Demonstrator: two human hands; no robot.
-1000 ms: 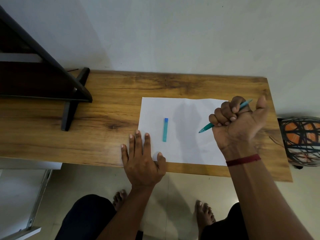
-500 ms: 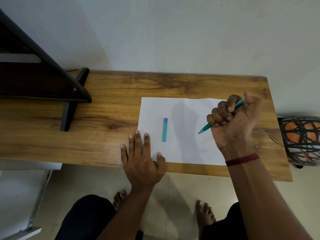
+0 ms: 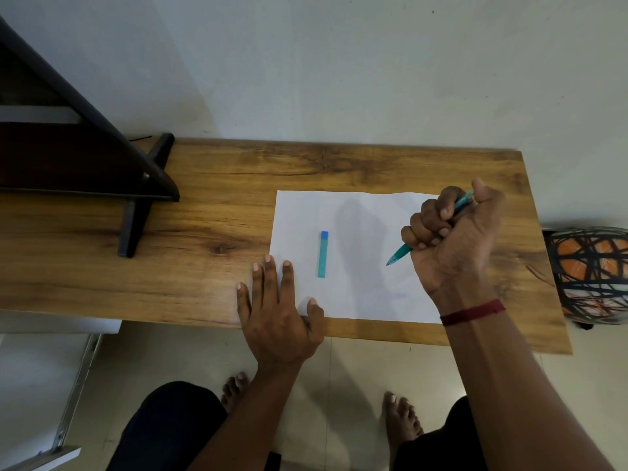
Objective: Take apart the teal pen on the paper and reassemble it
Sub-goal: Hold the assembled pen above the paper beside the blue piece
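My right hand (image 3: 452, 239) is closed in a fist around the teal pen (image 3: 400, 253), thumb pressed on its rear end. The pen's tip sticks out below the fingers and points down-left over the white paper (image 3: 360, 294). The paper lies on the wooden table (image 3: 204, 260). My left hand (image 3: 275, 311) lies flat and open, fingers spread, on the paper's near-left corner and the table. A small teal and blue rectangular case (image 3: 323, 254) lies on the paper just right of my left fingers, untouched.
A dark wooden stand (image 3: 136, 185) occupies the table's left part. A patterned orange and black stool (image 3: 591, 273) stands off the table's right end. The table's near edge runs under my left palm; my bare feet and knees are on the tiled floor below.
My right thumb has come down onto the pen's rear end and the fist has shifted slightly left and lower. My left hand and the small case have not moved.
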